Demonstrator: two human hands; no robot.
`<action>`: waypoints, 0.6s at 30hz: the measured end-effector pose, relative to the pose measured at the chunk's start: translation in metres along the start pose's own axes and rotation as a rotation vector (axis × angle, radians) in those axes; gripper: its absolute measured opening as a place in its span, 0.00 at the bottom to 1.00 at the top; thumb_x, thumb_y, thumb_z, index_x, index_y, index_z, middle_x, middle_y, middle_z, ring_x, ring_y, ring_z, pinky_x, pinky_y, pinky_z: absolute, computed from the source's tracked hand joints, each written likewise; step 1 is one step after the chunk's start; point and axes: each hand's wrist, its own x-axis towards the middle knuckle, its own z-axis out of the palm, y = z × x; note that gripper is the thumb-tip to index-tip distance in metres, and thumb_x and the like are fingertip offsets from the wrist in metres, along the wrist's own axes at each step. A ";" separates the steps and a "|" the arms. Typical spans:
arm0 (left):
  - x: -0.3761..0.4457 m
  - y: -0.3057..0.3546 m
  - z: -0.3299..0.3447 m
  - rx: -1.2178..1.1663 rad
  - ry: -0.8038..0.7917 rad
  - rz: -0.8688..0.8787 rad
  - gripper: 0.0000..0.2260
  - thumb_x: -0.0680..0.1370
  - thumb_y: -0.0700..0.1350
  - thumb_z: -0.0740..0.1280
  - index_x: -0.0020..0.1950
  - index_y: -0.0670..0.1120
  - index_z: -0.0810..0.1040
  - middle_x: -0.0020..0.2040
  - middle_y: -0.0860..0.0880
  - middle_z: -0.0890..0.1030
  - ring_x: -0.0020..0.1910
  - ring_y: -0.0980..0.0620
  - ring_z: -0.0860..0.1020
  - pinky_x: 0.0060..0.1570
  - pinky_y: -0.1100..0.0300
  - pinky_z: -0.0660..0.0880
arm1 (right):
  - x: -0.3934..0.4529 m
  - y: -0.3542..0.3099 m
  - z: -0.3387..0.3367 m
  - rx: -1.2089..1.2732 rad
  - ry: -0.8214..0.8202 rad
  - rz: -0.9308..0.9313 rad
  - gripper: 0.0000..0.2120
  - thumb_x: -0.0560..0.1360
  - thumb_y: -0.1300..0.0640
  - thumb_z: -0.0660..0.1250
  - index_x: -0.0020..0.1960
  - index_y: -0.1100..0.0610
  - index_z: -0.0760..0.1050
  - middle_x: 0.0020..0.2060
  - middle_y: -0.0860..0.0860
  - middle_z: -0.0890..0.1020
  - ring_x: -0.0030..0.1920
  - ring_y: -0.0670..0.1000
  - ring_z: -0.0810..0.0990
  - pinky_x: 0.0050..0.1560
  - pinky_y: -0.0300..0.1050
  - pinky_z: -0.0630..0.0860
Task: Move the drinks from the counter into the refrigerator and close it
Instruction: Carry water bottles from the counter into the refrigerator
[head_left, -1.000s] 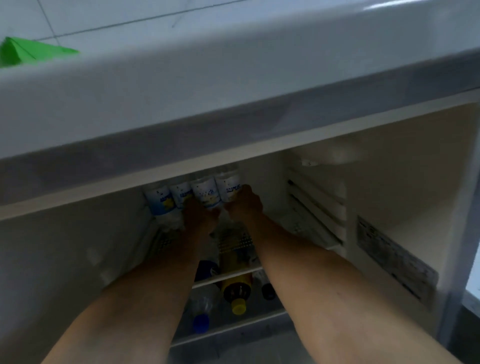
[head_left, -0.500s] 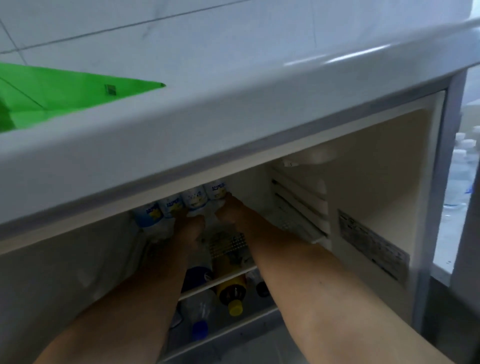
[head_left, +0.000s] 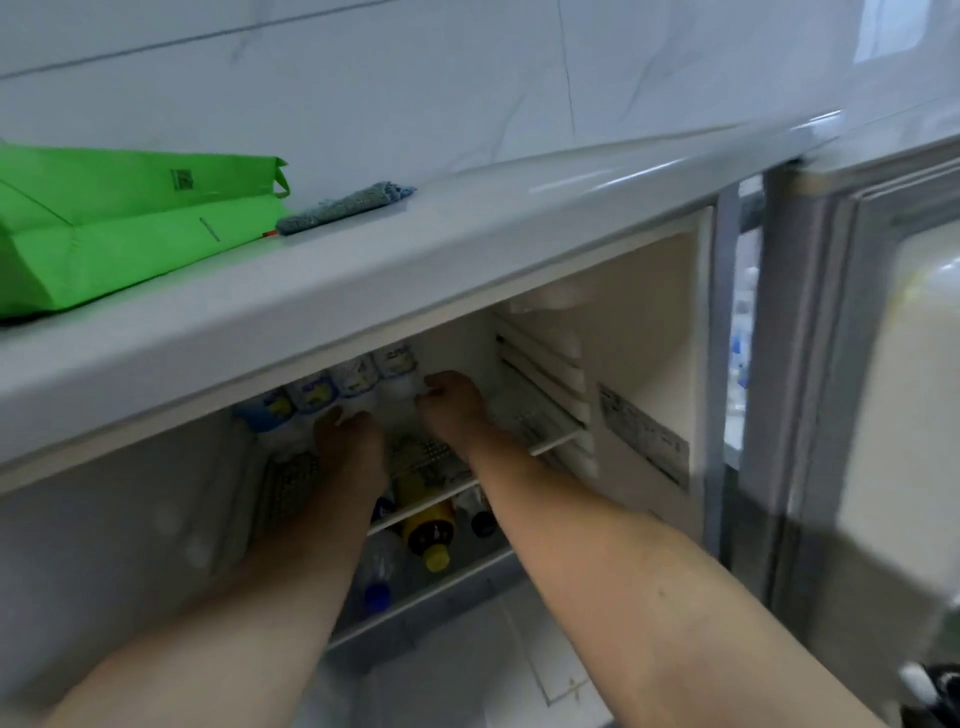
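Observation:
Several small bottles with blue-and-yellow labels (head_left: 353, 376) stand in a row at the back of the wire shelf (head_left: 550, 441) of the open refrigerator (head_left: 644, 322) under the counter. Both my arms reach into it. My left hand (head_left: 349, 441) lies on the shelf with its fingertips at the feet of the middle bottles; its back hides whether it grips one. My right hand (head_left: 451, 408) is just right of the rightmost bottle (head_left: 396, 364), fingers loosely curled and apart, with nothing seen in them.
On the lower shelf lie a yellow-capped bottle (head_left: 432, 532), a blue-capped clear bottle (head_left: 378, 579) and a dark-capped one (head_left: 480, 519). The refrigerator door (head_left: 883, 374) stands open at the right. A green bag (head_left: 130, 234) and a grey-blue cloth (head_left: 343, 205) lie on the white counter (head_left: 467, 249).
My view has risen, so the counter top with the bag and cloth shows. Both hands have drawn back slightly from the row of bottles, the right one loosening.

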 end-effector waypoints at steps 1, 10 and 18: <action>-0.012 0.001 0.000 -0.029 0.053 0.028 0.18 0.82 0.38 0.60 0.71 0.34 0.69 0.68 0.36 0.74 0.65 0.38 0.74 0.60 0.53 0.72 | -0.013 -0.001 -0.008 0.024 0.019 0.000 0.19 0.77 0.58 0.68 0.67 0.61 0.76 0.68 0.58 0.76 0.67 0.57 0.74 0.65 0.43 0.69; -0.185 -0.055 0.025 -0.273 -0.059 0.267 0.10 0.80 0.47 0.63 0.59 0.45 0.72 0.58 0.44 0.78 0.58 0.46 0.77 0.58 0.58 0.74 | -0.203 0.035 -0.097 0.201 0.179 0.074 0.07 0.73 0.42 0.69 0.41 0.45 0.77 0.38 0.42 0.80 0.45 0.46 0.80 0.44 0.42 0.77; -0.366 -0.123 0.034 -0.182 -0.252 0.270 0.08 0.82 0.46 0.62 0.45 0.43 0.71 0.41 0.46 0.75 0.38 0.54 0.70 0.41 0.64 0.65 | -0.396 0.097 -0.188 0.135 0.393 0.177 0.19 0.75 0.47 0.68 0.32 0.53 0.65 0.25 0.47 0.65 0.27 0.45 0.65 0.32 0.41 0.64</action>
